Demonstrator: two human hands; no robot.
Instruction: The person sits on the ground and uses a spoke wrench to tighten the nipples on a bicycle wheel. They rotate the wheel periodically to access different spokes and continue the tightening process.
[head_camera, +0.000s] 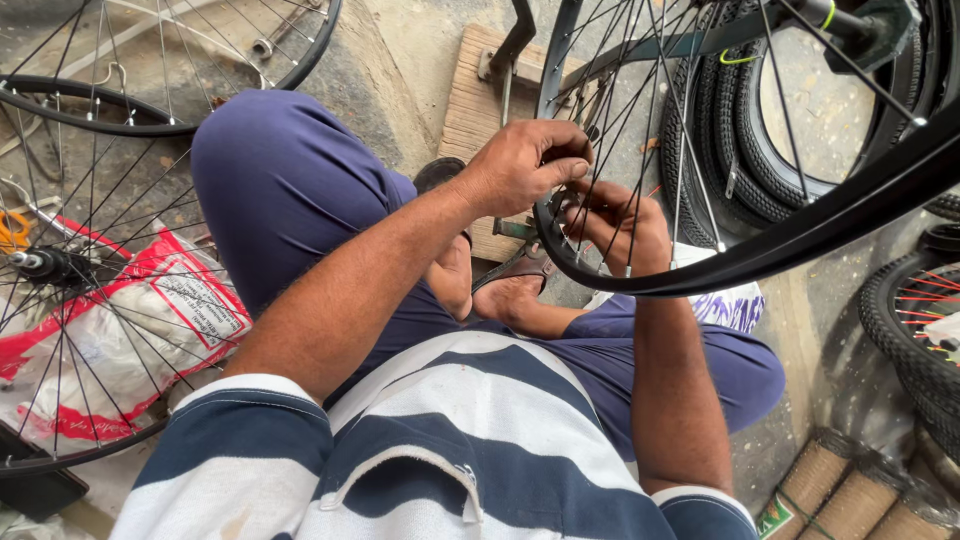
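Seated cross-legged on the ground, black wheel rim (800, 235) held just ahead of the knees, its lower arc curving from the hands out to the right and upward. Left hand (525, 165) above the rim, fingers curled and pinched together at a spoke (640, 130) close to where it meets the rim; whether anything small sits between the fingertips cannot be told. Right hand (625, 225) just below and beside it, closed around the rim's inner edge, steadying it. Both hands nearly touching, at the rim's near-left bend; spokes fanning up and away from them toward the hub (850, 20) at top right. Left hand nearer the spoke, right nearer the rim.

A second spoked wheel (70, 260) lying to the left over a red-and-white plastic bag (175, 300), contents pale and indistinct. Black tyres (720, 150) stacked behind the rim. A wooden board (475, 95) ahead on the concrete.
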